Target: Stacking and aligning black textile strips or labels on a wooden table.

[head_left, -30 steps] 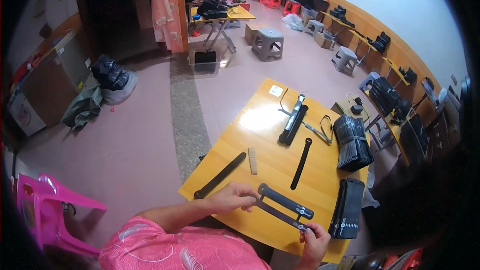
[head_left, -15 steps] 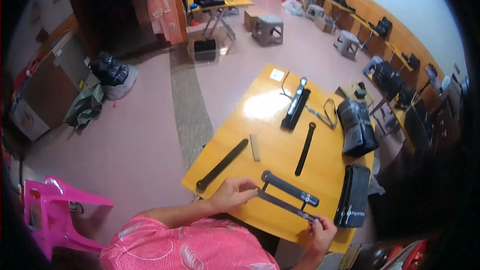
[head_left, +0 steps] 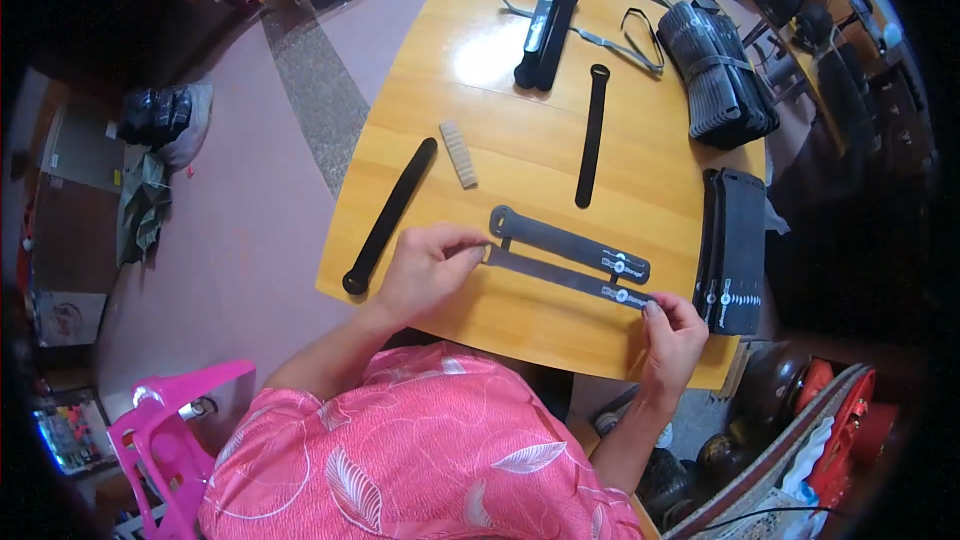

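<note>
A narrow dark grey strap (head_left: 550, 272) stretches between my hands above the table's near side. My left hand (head_left: 428, 272) pinches its left end, and my right hand (head_left: 675, 340) pinches the right end, near a white print. Just beyond it lies a wider grey strap (head_left: 570, 238) with a slotted rounded end; two short dark bits show between the two, and whether they join them I cannot tell. Left of my left hand rests a black strap (head_left: 392, 212). Another black strap (head_left: 593, 135) lies farther up the table, and a tan ribbed strip (head_left: 458, 155) sits between them.
The yellow table (head_left: 400, 100) carries a tied bundle of grey straps (head_left: 712, 70) at right, with a stack of dark straps (head_left: 740, 240) nearer me. More black straps (head_left: 548, 35) lie at the back beside a loose thin band (head_left: 620, 48). A pink stool (head_left: 165, 430) stands at lower left.
My view has tilted down and closer, so the table sits higher in the picture. Both hands keep hold of the strap's ends; the straps on the table lie as before.
</note>
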Demonstrator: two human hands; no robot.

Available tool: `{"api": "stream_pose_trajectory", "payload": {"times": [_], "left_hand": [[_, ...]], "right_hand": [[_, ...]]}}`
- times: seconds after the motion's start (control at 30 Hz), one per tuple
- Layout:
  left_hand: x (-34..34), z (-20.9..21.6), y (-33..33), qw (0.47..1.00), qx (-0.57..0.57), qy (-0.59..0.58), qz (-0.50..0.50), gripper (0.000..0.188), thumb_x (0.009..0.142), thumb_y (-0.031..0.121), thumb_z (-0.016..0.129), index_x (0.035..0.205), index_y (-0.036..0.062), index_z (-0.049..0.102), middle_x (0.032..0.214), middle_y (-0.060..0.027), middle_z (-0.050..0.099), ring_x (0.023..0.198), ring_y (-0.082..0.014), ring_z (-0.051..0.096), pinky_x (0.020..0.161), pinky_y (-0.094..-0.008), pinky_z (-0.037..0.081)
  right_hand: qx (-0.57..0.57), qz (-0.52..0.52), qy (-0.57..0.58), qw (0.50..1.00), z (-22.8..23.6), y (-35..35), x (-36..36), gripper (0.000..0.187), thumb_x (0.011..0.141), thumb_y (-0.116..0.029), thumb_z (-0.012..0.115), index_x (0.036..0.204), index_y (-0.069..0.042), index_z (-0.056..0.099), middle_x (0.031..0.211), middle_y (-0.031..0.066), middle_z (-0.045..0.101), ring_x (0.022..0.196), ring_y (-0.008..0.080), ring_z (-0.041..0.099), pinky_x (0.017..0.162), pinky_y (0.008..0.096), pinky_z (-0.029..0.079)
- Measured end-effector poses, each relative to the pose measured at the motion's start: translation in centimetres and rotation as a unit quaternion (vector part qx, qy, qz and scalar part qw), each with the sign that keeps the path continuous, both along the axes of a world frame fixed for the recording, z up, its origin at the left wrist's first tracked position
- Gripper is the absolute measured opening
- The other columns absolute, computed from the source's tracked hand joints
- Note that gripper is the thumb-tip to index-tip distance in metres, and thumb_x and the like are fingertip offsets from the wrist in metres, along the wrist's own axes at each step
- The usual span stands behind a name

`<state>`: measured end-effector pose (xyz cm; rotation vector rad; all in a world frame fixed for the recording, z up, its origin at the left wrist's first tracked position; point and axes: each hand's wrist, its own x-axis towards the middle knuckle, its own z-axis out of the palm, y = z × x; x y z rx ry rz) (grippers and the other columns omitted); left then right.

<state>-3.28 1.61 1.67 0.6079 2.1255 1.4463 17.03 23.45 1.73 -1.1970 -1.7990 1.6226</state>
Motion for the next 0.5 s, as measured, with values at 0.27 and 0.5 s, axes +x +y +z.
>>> {"api": "stream_pose_trajectory", "payload": {"times": [0.27,0.5], "left_hand": [[-1.0,-1.0,1.7,0.999,-0.042,-0.026,0.017,0.015,0.082,0.004,0.066,0.095,-0.0039,0.068,0.081,-0.0065,0.069,0.074,-0.0094,0.062,0.064,-0.0231,0.05],[-1.5,-2.6,2.5,0.998,-0.045,0.011,0.033,0.014,0.08,0.005,0.066,0.092,-0.0028,0.068,0.075,-0.0047,0.067,0.065,-0.0084,0.06,0.056,-0.0231,0.047]], "right_hand": [[0.043,0.006,-0.036,0.998,-2.4,1.6,-1.1,0.013,0.081,-0.002,0.065,0.091,0.006,0.067,0.075,-0.0008,0.062,0.066,0.0047,0.052,0.06,0.0196,0.042],[0.078,-0.009,-0.067,0.995,-3.1,1.8,-1.7,0.013,0.08,-0.003,0.066,0.089,0.006,0.069,0.072,0.0002,0.063,0.065,0.0055,0.053,0.06,0.0203,0.044]]}}
